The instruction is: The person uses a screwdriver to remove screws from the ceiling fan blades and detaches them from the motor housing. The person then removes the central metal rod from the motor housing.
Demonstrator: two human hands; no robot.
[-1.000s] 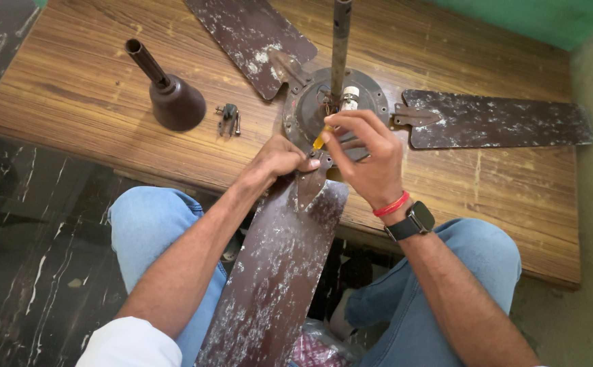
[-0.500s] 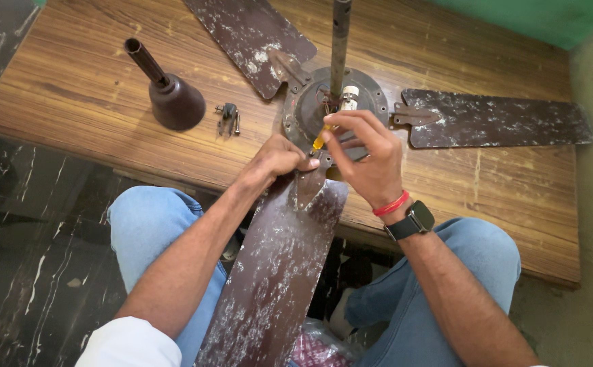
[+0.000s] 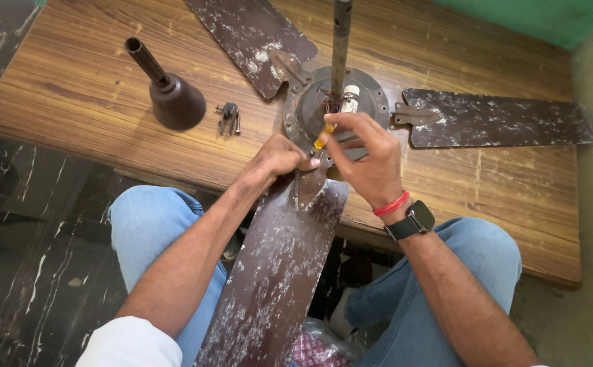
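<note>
My right hand (image 3: 368,160) has its fingers clamped round a small yellow-handled screwdriver (image 3: 322,134), tip at the near edge of the round dark metal ceiling-fan motor hub (image 3: 310,109). My left hand (image 3: 279,160) is curled with fingertips pinched at the root of the speckled brown fan blade (image 3: 276,272) that runs back over my lap. The hub sits on the brown wooden table (image 3: 79,88), downrod upright. A brown bell-shaped canopy cover (image 3: 174,100) and loose dark screws (image 3: 228,117) lie to the left.

Upright rod (image 3: 341,41) perhaps crowding hub (image 3: 310,109)
</note>
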